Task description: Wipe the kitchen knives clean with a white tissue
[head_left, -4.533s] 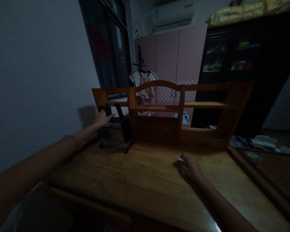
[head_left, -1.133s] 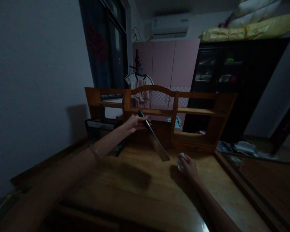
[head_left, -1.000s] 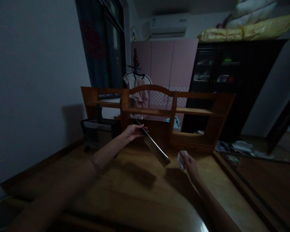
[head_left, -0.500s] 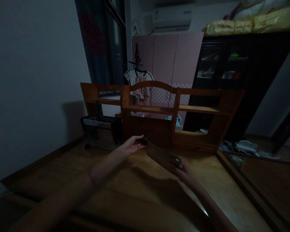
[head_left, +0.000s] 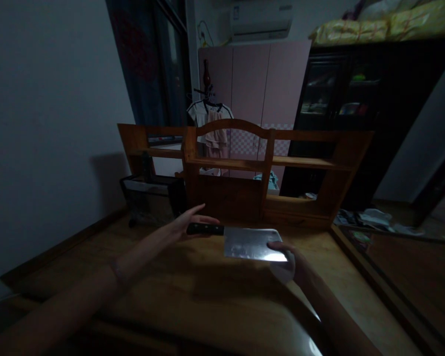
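Note:
A cleaver (head_left: 246, 242) with a broad, shiny blade and a black riveted handle is held level above the wooden surface (head_left: 163, 291). My right hand (head_left: 296, 264) pinches the right end of the blade, thumb on the near face and the other fingers mostly hidden behind. Below that thumb is a pale, whitish shape (head_left: 283, 271) that I cannot make out. The handle lies across the fingers of my left hand (head_left: 185, 225). Its thumb is raised and its fingers are stretched out, not wrapped round the handle.
A wooden shelf unit (head_left: 228, 165) rises along the back of the surface. At its left stands a dark-framed box (head_left: 152, 202) with a dark bottle-like object on top. A raised wooden edge (head_left: 371, 277) runs along the right. Behind are pink wardrobe doors (head_left: 248, 89) and hanging clothes (head_left: 211, 121).
The cleaver has turned from slanting to level, and its blade face now shows bright. My left hand has shifted left along with the handle, its thumb lifted. My right hand has moved slightly right.

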The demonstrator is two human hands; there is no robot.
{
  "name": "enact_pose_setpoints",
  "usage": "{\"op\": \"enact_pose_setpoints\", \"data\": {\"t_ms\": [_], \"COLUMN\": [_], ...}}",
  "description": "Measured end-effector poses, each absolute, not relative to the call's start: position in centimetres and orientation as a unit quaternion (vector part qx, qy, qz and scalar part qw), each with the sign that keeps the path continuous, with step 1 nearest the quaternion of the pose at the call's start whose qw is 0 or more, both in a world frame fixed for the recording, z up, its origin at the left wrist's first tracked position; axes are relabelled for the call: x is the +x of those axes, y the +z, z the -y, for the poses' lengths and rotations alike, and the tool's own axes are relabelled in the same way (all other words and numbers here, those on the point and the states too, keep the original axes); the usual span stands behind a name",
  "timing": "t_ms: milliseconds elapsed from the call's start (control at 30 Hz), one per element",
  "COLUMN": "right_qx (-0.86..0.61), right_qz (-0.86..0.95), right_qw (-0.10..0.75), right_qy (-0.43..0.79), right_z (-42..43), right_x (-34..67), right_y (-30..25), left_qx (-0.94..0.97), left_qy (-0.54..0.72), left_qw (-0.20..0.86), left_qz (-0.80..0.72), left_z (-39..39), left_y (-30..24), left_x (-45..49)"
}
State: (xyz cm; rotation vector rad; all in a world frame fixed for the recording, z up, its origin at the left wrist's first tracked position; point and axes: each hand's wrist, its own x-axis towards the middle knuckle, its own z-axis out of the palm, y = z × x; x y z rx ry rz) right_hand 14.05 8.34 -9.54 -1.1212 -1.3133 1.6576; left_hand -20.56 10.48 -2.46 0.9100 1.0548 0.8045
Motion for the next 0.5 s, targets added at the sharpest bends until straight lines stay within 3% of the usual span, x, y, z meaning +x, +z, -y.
{"op": "enact_pose_setpoints", "data": {"t_ms": [167, 267, 400, 500], "right_qx": [-0.389, -0.37, -0.361, -0.364], "right_qz": [0.491, 0.486, 0.49, 0.511], "right_qw": [0.268, 0.24, 0.23, 0.265], "right_qy": [0.732, 0.754, 0.759, 0.733], "right_z": [-8.2, -7.9, -7.7, -8.1], "right_x": [13.0, 12.6, 13.2, 13.9], "right_y": [-9.9, -9.6, -9.2, -9.1], "left_qx": [0.517, 0.608, 0.653, 0.612], "left_qy": [0.139, 0.021, -0.009, 0.051], "left_qw": [0.699, 0.648, 0.646, 0.696], "left_qz": [-0.475, -0.458, -0.396, -0.371], "left_z": [-10.4, -10.1, -9.2, -9.2], "left_y": [-2.9, -4.2, -6.2, -7.5], "left_x": [-19.2, -17.3, -14.4, -12.6]}}
